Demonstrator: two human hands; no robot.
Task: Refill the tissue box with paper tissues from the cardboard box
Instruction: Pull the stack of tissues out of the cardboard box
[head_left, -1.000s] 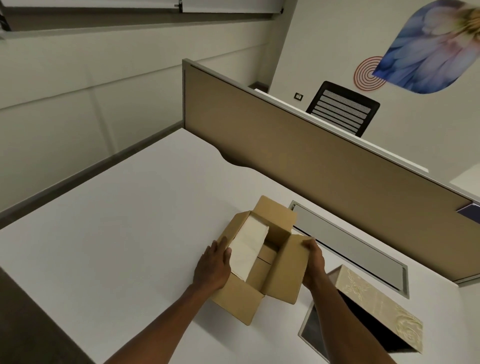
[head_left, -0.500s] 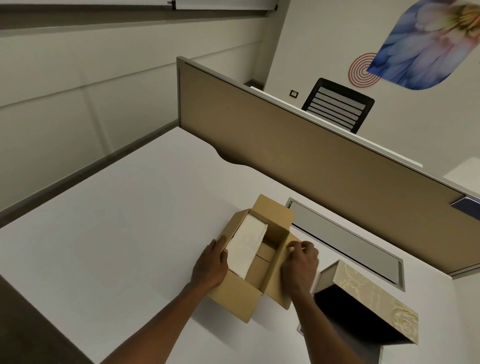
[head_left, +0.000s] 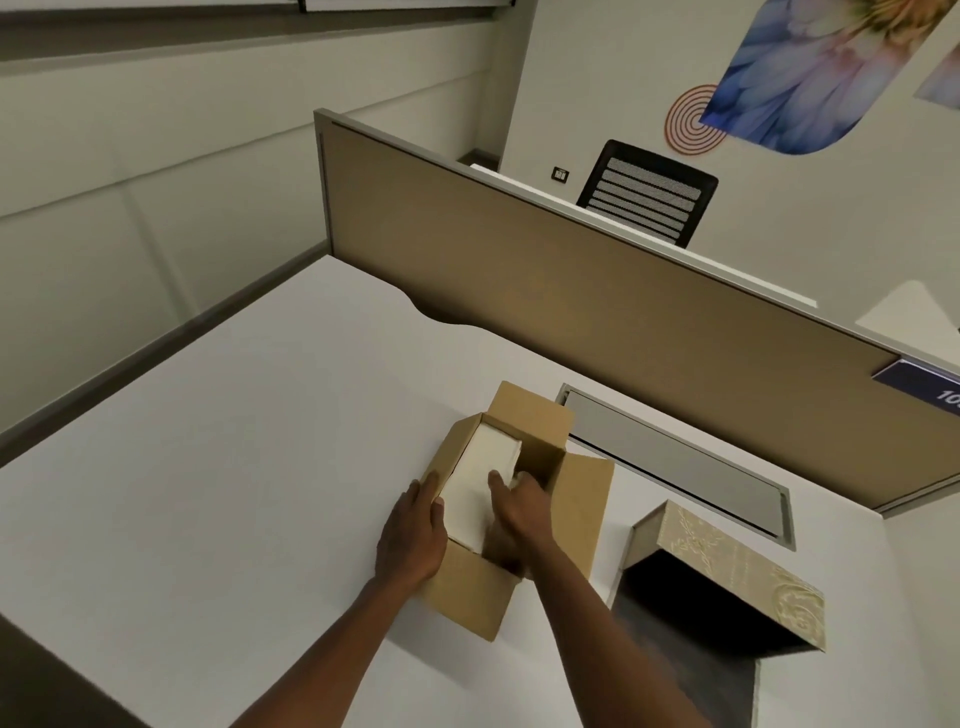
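A brown cardboard box (head_left: 467, 597) stands open on the white desk, its flaps folded out. A white stack of paper tissues (head_left: 480, 478) lies inside along its left wall. My left hand (head_left: 413, 540) grips the box's left near wall, thumb by the stack. My right hand (head_left: 519, 506) reaches down inside the box, fingers on the right side of the stack; its fingertips are partly hidden. To the right stands the tissue box (head_left: 727, 582), beige with an embossed floral pattern, open with a dark empty inside.
A tan partition panel (head_left: 597, 312) runs along the desk's far edge. A grey cable tray cover (head_left: 675, 462) is set in the desk behind both boxes. A black office chair (head_left: 649, 192) stands beyond the partition. Bare desk (head_left: 234, 441) stretches to the left.
My right hand left the box's right flap and moved into the box onto the tissue stack. My left hand stayed on the left wall.
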